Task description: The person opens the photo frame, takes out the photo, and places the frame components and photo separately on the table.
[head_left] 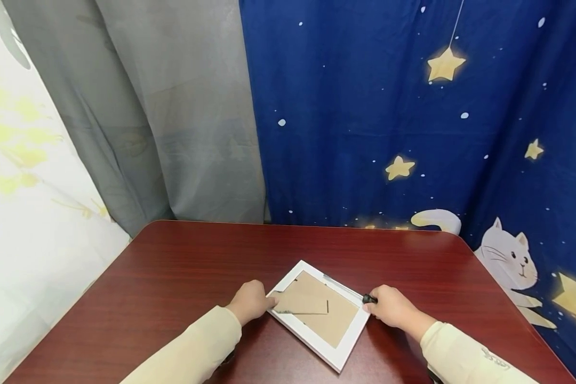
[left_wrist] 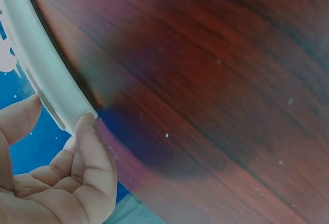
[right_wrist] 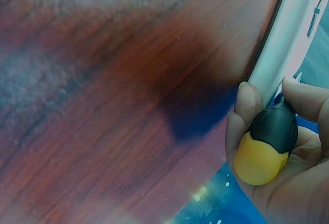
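While left hand [head_left: 250, 303] pinches white frame [head_left: 317, 322] at its left corner, right hand [head_left: 391, 306] grips black-and-yellow screwdriver [right_wrist: 264, 147] plus right corner; frame backing-up, over red-brown table [head_left: 173, 277]; blue star curtain [head_left: 345, 106], grey curtain [head_left: 192, 106] behind.

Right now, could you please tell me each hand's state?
Left hand: pinching a white picture frame.
Right hand: gripping a screwdriver at the frame's opposite corner.

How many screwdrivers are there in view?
1: the screwdriver held in the right hand, extending along one side of the picture frame. No others show.
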